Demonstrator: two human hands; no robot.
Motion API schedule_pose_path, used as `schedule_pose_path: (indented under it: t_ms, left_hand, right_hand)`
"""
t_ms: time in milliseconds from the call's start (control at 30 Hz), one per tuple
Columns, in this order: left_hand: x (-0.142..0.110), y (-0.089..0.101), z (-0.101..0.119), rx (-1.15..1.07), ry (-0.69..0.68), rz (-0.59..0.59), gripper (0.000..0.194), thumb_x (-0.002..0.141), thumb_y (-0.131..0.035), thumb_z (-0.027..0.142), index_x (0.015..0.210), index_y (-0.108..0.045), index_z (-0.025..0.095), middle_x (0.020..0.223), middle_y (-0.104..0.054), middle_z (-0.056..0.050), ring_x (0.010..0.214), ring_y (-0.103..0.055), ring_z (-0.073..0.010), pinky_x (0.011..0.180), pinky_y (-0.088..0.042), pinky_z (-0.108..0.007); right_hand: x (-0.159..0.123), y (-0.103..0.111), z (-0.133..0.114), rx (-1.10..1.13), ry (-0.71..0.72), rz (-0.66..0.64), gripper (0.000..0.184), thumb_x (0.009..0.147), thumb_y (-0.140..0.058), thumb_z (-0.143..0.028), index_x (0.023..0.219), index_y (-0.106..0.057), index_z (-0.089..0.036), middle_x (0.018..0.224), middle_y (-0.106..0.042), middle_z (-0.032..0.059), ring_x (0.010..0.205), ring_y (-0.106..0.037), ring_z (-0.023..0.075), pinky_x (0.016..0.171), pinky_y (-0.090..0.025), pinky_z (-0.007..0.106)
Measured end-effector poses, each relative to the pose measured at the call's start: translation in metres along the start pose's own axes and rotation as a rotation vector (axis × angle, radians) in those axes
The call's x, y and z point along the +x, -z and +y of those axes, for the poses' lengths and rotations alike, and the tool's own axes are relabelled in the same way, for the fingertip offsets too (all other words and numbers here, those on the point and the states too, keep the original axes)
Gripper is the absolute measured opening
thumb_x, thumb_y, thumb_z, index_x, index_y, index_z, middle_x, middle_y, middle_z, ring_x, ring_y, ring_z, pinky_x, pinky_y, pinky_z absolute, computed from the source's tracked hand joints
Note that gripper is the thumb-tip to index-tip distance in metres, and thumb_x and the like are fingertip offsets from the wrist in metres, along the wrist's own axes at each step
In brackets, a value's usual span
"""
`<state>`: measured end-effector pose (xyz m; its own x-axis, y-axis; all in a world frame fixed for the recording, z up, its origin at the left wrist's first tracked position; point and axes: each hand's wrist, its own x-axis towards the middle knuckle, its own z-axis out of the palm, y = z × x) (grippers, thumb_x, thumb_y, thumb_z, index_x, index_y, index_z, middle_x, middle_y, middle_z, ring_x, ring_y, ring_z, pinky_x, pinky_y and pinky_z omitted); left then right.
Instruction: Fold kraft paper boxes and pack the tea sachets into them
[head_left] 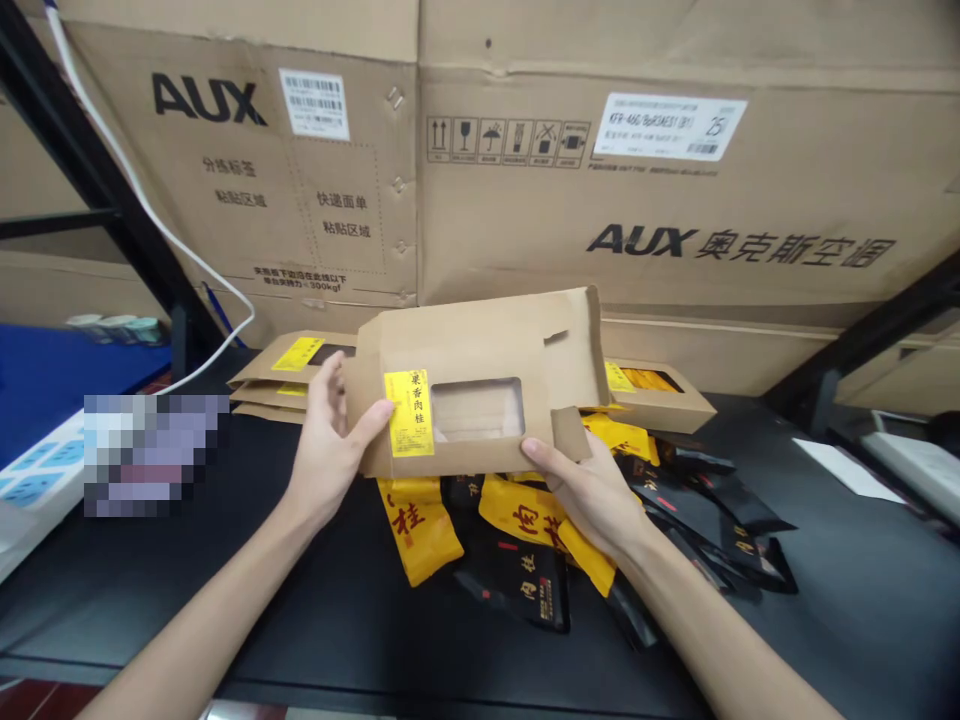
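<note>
A brown cardboard box (480, 345) with a clear window and a yellow label (409, 413) is held up between both hands, its right end flaps standing open. My left hand (334, 435) grips its left end, thumb beside the label. My right hand (589, 480) pinches the lower right corner, thumb on the front and fingers behind. Through the window only bare cardboard shows. Below and behind the box lie yellow sachets (421, 530) and black sachets (517, 585) in a loose pile, partly covered by the box and my right hand.
Flat brown boxes (266, 372) are stacked behind on the left. Another windowed box (667, 400) with orange contents lies at the right. Large AUX cartons (510, 230) wall off the back of the black table (330, 620). A white cable (135, 170) hangs at the left.
</note>
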<state>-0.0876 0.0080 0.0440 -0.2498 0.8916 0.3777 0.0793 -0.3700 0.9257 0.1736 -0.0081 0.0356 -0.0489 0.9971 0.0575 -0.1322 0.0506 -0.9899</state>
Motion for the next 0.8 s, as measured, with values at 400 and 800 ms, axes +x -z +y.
schedule_pose_path:
  t_ms: [400,800]
  left_hand:
    - [-0.002,-0.002,0.010,-0.415,0.376,-0.165,0.074,0.064,-0.091,0.026,0.132,-0.062,0.021,0.125,-0.075,-0.012,0.119,-0.071,-0.0326,0.095,-0.062,-0.041]
    - [-0.009,-0.014,0.010,-0.479,0.476,-0.199,0.067,0.071,-0.088,0.041,0.129,-0.062,0.021,0.124,-0.076,-0.012,0.111,-0.074,-0.0303,0.087,-0.065,-0.037]
  right_hand:
    - [0.000,0.000,0.000,0.029,0.045,0.024,0.049,0.073,-0.087,-0.044,0.114,-0.069,-0.022,0.116,-0.076,0.0083,0.110,-0.072,0.0256,0.101,-0.059,0.043]
    - [-0.008,-0.006,-0.006,0.027,0.117,-0.315,0.059,0.070,-0.088,-0.054,0.118,-0.066,-0.026,0.114,-0.076,0.0090,0.107,-0.074,0.0256,0.098,-0.062,0.048]
